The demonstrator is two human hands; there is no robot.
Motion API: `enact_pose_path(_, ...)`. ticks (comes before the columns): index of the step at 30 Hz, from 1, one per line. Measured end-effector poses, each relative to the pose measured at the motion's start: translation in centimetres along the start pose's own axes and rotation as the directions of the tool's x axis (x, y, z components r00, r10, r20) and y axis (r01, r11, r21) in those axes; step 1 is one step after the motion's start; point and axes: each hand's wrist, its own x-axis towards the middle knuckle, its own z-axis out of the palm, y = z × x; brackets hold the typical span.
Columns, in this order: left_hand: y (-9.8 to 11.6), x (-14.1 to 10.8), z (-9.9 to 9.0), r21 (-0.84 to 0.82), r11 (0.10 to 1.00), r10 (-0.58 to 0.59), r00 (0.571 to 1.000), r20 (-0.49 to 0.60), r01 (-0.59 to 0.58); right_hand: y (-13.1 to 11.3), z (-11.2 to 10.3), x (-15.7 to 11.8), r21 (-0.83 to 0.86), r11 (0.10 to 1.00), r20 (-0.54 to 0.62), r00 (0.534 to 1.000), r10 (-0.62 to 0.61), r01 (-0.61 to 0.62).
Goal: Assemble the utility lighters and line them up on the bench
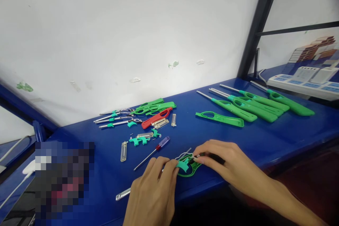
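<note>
Near the table's front edge lies a green lighter shell half point(194, 170), its inside facing up, with a teal trigger point(183, 164) and a thin white wire point(182, 154) in it. My left hand point(155, 190) is closed around its nozzle end, and a metal tube point(123, 194) sticks out to the left beneath the hand. My right hand point(225, 162) pinches a slim black piece point(213, 156) at the shell's inner parts; its exact kind is partly hidden by the fingers. A screwdriver point(156, 148) with a purple handle lies just behind my left hand.
Several green lighters point(254, 107) lie at the back right, beside a loose green shell half point(221, 118). Back left are more green shells point(161, 107), a red shell point(157, 117), metal tubes point(111, 124), clear fuel tanks point(123, 151) and teal triggers point(140, 141). A power strip point(304, 84) stands far right.
</note>
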Motion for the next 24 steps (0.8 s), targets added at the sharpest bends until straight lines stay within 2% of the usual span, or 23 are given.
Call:
enact_pose_path(3,0.5,0.1,0.3,-0.037,0.999,-0.028,0.998,-0.051,0.026,-0.1,-0.1,0.1,0.027,1.0,0.006,1.0,0.016,-0.017)
enact_pose_path(8,0.6,-0.2,1.0,-0.081,0.997,-0.017,0.999,-0.044,0.013,-0.2,-0.3,0.1,0.071,0.997,0.033,0.999,0.028,-0.03)
enact_pose_path(17,0.5,0.0,1.7,-0.162,0.985,-0.079,0.993,-0.086,0.065,0.0,-0.8,0.4,0.145,0.983,0.071,0.993,0.099,-0.108)
enact_pose_path(24,0.6,0.1,1.9,-0.184,0.982,-0.057,0.991,-0.124,0.033,0.0,-1.0,0.5,0.226,0.961,0.077,0.986,0.148,-0.162)
